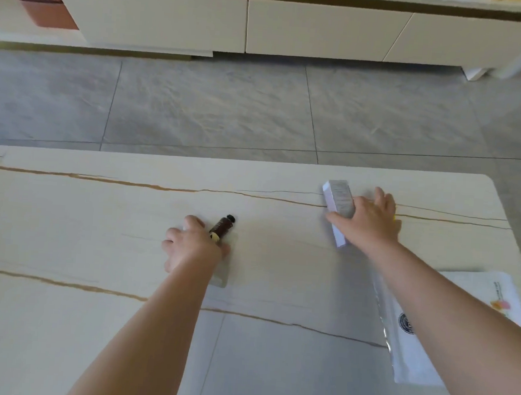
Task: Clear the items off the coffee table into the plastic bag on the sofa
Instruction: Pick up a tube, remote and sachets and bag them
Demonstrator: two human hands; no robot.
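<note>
The coffee table (pixel 67 214), a pale slab streaked with thin brown veins, fills the lower part of the room's view, and everything else is placed against it. Beyond its far edge lies grey tiled floor (pixel 213 107), and past that a long cream cabinet (pixel 173 18) runs along the wall. At the table's right end, near the near edge, a flat white packet (pixel 408 355) with a silvery sealed strip and a round dark emblem lies on the surface, partly under the person's right forearm. Towards the table's far right corner the right hand (pixel 371 223) grips a white rectangular box (pixel 339 203), thumb along its near side and fingers curled over the far side; the box is tilted, and whether its lower end touches the table I cannot tell. Near the middle of the table the left hand (pixel 191 245) is closed around a small dark brown tube (pixel 221 227) with a black cap, the capped end sticking out beyond the knuckles and pointing towards the far edge. Something pale and see-through shows beside and under that hand, too blurred to name.
</note>
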